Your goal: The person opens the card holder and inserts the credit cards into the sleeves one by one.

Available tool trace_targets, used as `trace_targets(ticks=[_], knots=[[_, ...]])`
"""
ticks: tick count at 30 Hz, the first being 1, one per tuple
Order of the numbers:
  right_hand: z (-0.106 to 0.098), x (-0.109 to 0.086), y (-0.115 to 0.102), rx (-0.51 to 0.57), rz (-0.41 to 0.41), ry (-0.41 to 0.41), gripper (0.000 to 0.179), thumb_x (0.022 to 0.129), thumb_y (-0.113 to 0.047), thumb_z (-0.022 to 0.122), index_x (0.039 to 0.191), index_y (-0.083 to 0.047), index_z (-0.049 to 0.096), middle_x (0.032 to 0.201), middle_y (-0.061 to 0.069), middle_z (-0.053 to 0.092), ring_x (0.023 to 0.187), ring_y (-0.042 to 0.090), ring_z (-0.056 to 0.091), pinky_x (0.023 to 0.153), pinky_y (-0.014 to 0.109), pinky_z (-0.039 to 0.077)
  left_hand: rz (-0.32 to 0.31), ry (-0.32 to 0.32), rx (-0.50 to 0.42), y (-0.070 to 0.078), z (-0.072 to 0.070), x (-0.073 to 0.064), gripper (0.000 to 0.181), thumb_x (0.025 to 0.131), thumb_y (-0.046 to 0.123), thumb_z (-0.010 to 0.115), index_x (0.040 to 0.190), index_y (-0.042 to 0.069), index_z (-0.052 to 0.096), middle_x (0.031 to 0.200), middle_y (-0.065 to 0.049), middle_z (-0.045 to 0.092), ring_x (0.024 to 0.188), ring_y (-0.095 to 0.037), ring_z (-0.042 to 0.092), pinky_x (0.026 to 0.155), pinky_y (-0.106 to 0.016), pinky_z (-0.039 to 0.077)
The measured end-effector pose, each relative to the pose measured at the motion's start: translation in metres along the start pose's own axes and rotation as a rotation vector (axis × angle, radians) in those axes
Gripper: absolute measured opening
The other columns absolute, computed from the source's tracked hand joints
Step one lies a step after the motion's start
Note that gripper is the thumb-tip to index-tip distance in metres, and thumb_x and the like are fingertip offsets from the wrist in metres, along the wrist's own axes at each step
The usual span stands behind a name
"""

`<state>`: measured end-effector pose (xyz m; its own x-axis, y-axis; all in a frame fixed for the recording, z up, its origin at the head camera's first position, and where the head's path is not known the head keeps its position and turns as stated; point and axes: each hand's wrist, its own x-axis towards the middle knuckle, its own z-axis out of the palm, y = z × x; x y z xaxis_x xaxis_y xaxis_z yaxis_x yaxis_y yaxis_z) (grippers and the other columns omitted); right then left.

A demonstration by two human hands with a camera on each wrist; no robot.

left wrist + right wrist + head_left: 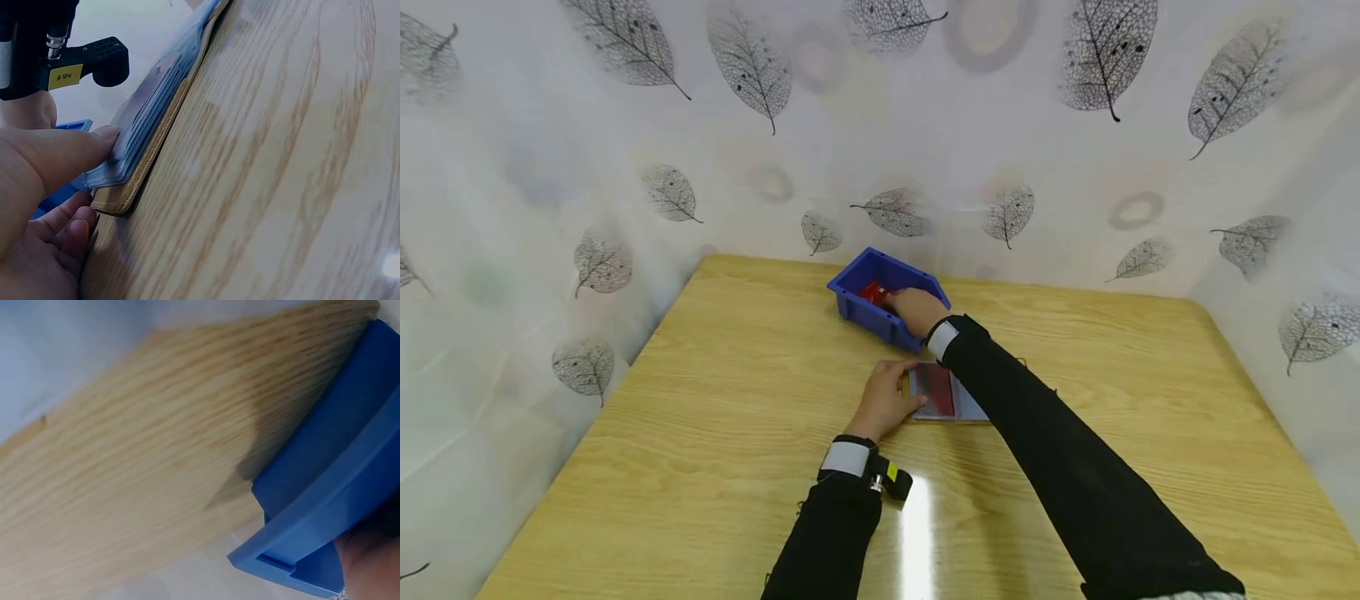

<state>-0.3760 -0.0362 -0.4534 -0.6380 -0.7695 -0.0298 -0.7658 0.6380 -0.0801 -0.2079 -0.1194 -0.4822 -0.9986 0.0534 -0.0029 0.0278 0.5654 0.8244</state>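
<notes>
A card holder point(934, 392) with clear plastic sleeves and a tan stitched cover lies open on the table. My left hand point(883, 400) pinches its left edge. In the left wrist view, the thumb point(103, 137) presses on the stacked sleeves point(140, 119), and the other fingers curl at the cover's corner. A reddish insert shows through the left-hand sleeve. Beyond the holder, my right hand point(919, 310) reaches into a blue plastic bin point(868, 312), its fingertips pinching a small red item point(872, 292). The right wrist view shows only part of that hand point(372, 569), behind the bin's wall.
The light wooden table point(737, 400) reaches a curtain point(760, 167) with leaf prints at the back and sides. My right sleeve point(1060, 450) crosses over the right part of the holder. A bright reflection lies on the table near the left wrist.
</notes>
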Motion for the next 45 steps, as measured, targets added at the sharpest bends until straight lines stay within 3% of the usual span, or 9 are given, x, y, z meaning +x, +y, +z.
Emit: trace_targets(ticks=[4,10,18,27,32,35,38,41,45], knots=[[-0.005,-0.001,-0.002,-0.026,0.006,-0.007,0.031,0.095,-0.001,0.056,0.123,-0.010,0.067,0.113,0.012,0.069,0.104,0.029,0.064,0.094,0.042,0.049,-0.007,-0.008,-0.008,0.001,-0.001,0.001,0.057,0.082,0.012,0.078,0.134,0.006,0.057,0.130,-0.018,0.050,0.107,-0.029,0.052,0.091,-0.043,0.044],[-0.009,-0.002,-0.008,-0.063,0.057,-0.009,0.030,0.097,-0.003,0.055,0.125,-0.007,0.063,0.095,0.015,0.071,0.085,0.030,0.067,0.080,0.045,0.054,-0.017,-0.021,-0.006,0.000,-0.002,0.002,0.057,0.083,0.014,0.077,0.135,0.007,0.056,0.130,-0.018,0.049,0.105,-0.028,0.052,0.090,-0.042,0.044],[-0.006,0.000,-0.003,-0.007,0.038,-0.043,0.035,0.096,0.000,0.055,0.129,-0.010,0.061,0.119,0.014,0.066,0.108,0.030,0.062,0.096,0.043,0.048,-0.017,-0.020,-0.006,0.002,-0.001,0.002,0.056,0.082,0.014,0.078,0.134,0.006,0.057,0.129,-0.017,0.050,0.104,-0.028,0.052,0.089,-0.041,0.045],[0.000,-0.004,0.007,0.082,0.022,-0.034,0.041,0.096,0.001,0.054,0.135,-0.012,0.058,0.129,0.014,0.061,0.119,0.031,0.056,0.102,0.043,0.043,-0.024,-0.034,-0.011,0.005,-0.001,0.001,0.057,0.082,0.014,0.078,0.135,0.007,0.056,0.129,-0.017,0.049,0.104,-0.027,0.051,0.089,-0.041,0.044],[-0.002,-0.007,0.003,-0.002,0.029,-0.026,0.037,0.096,-0.001,0.055,0.132,-0.009,0.059,0.099,0.014,0.070,0.089,0.029,0.067,0.083,0.041,0.053,-0.019,-0.034,-0.007,0.006,0.000,0.001,0.057,0.083,0.014,0.078,0.135,0.007,0.056,0.128,-0.016,0.050,0.100,-0.025,0.051,0.087,-0.040,0.044],[-0.004,-0.010,0.000,-0.066,0.047,-0.043,0.041,0.097,-0.001,0.055,0.138,-0.006,0.054,0.075,0.010,0.066,0.065,0.024,0.064,0.065,0.037,0.055,-0.018,-0.031,-0.002,0.006,0.000,0.001,0.056,0.083,0.015,0.078,0.134,0.007,0.057,0.127,-0.016,0.050,0.099,-0.025,0.051,0.086,-0.040,0.044],[-0.008,-0.014,-0.003,-0.061,0.092,-0.046,0.045,0.099,-0.004,0.051,0.143,-0.005,0.047,0.062,0.008,0.059,0.054,0.021,0.058,0.055,0.034,0.051,-0.032,-0.031,-0.006,0.006,0.000,0.000,0.056,0.083,0.015,0.078,0.135,0.008,0.057,0.128,-0.016,0.049,0.100,-0.025,0.051,0.087,-0.040,0.044],[-0.013,-0.018,-0.004,0.000,0.130,-0.003,0.043,0.100,-0.005,0.048,0.143,-0.004,0.046,0.060,0.008,0.057,0.051,0.021,0.057,0.052,0.033,0.046,-0.049,-0.034,-0.008,0.006,0.000,-0.001,0.056,0.084,0.016,0.077,0.135,0.010,0.057,0.128,-0.015,0.049,0.101,-0.025,0.050,0.088,-0.040,0.044],[-0.022,-0.024,-0.004,0.095,0.144,0.080,0.041,0.097,-0.001,0.048,0.138,0.001,0.049,0.067,0.012,0.062,0.057,0.023,0.060,0.057,0.033,0.047,-0.042,-0.026,-0.003,0.003,-0.002,-0.001,0.056,0.083,0.016,0.077,0.135,0.009,0.057,0.127,-0.015,0.050,0.098,-0.024,0.050,0.085,-0.039,0.044]])
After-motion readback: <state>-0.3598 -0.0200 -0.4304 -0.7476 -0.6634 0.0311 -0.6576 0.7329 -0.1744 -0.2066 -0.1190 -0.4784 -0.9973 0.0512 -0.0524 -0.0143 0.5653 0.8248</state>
